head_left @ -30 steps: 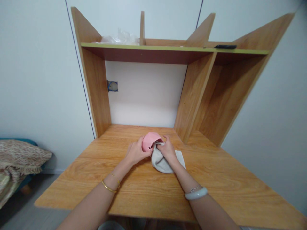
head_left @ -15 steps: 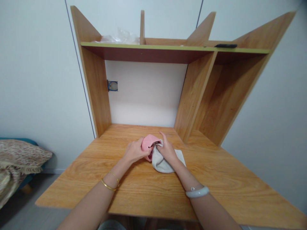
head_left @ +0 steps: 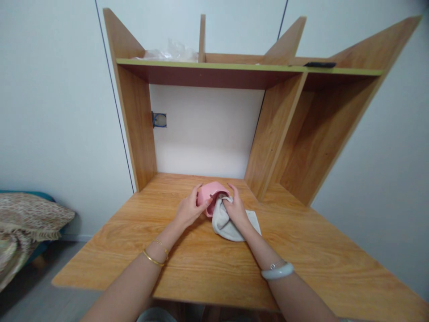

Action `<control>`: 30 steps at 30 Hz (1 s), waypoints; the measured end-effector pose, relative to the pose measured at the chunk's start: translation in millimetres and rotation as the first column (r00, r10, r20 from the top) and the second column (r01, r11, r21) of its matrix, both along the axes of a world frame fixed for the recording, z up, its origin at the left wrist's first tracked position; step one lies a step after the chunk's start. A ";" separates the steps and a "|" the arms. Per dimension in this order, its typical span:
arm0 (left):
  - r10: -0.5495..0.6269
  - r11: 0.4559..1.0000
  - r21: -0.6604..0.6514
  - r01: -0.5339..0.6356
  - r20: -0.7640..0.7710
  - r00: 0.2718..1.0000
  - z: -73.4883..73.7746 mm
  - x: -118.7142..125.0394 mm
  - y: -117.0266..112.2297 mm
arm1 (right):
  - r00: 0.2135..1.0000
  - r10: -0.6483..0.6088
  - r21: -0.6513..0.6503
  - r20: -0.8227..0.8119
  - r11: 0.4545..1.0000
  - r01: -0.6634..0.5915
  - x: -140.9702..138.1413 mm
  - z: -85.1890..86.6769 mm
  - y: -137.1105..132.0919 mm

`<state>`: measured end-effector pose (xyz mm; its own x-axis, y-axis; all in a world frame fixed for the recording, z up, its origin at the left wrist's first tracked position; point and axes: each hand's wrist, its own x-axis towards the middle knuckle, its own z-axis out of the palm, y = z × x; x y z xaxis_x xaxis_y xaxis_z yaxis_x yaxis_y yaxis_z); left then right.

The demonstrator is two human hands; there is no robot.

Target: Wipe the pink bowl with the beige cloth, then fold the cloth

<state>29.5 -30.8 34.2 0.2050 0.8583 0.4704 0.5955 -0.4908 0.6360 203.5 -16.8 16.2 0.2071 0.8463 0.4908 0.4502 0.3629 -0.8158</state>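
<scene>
A pink hollow container [head_left: 212,189], tilted on its side with its opening toward me and to the right, is gripped by my left hand [head_left: 189,209] around its left side. My right hand [head_left: 236,210] holds a light grey cloth [head_left: 224,222] and presses a bunched part of it into the opening. The thumb or a finger of that hand sticks up beside the container's rim. The rest of the cloth drapes down onto the wooden desk [head_left: 201,264]. The fingertips inside the cloth are hidden.
A wooden shelf unit [head_left: 268,134] rises along the desk's back. On its upper shelf lie a crumpled clear plastic bag [head_left: 172,51] and a flat black object [head_left: 320,65]. A wall socket opening [head_left: 160,120] shows at left. A patterned blanket [head_left: 27,219] covers a blue seat.
The pink container has turned so more of its opening faces me. My left hand's grip has shifted, and the cloth has gone a little further into the opening.
</scene>
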 end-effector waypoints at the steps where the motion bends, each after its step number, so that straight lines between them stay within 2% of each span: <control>1: -0.010 1.000 -0.021 0.010 0.019 1.000 -0.7 1.2 -0.6 | 1.000 -0.016 0.005 -0.027 1.000 0.016 0.7 -1.2 2.1; 5: -0.104 0.991 -0.082 0.110 0.077 0.992 -4.9 8.0 -4.0 | 0.990 -0.044 0.004 -0.131 0.999 0.045 4.2 -5.3 9.5; 9: -0.148 0.981 -0.105 0.166 0.157 0.976 -8.8 11.7 -3.9 | 0.982 -0.001 -0.028 -0.189 1.000 -0.005 4.4 -7.2 12.2; 13: -0.099 0.992 -0.069 0.109 0.134 0.986 -5.6 9.7 -1.7 | 0.970 0.035 -0.080 -0.242 0.995 -0.056 1.3 -9.2 14.0; 18: 0.039 0.999 -0.033 -0.040 -0.047 0.998 5.5 6.5 -6.0 | 0.968 0.055 -0.127 -0.243 0.988 -0.088 -1.2 -11.5 17.2; 26: 0.112 0.994 0.008 -0.113 -0.223 0.968 10.9 7.8 -12.7 | 0.998 -0.058 -0.142 -0.034 0.988 0.053 4.9 -9.1 13.4; 30: 0.141 0.990 0.031 -0.137 -0.251 0.958 13.0 6.4 -12.7 | 0.996 -0.068 -0.084 0.056 0.994 0.072 2.4 -3.9 5.2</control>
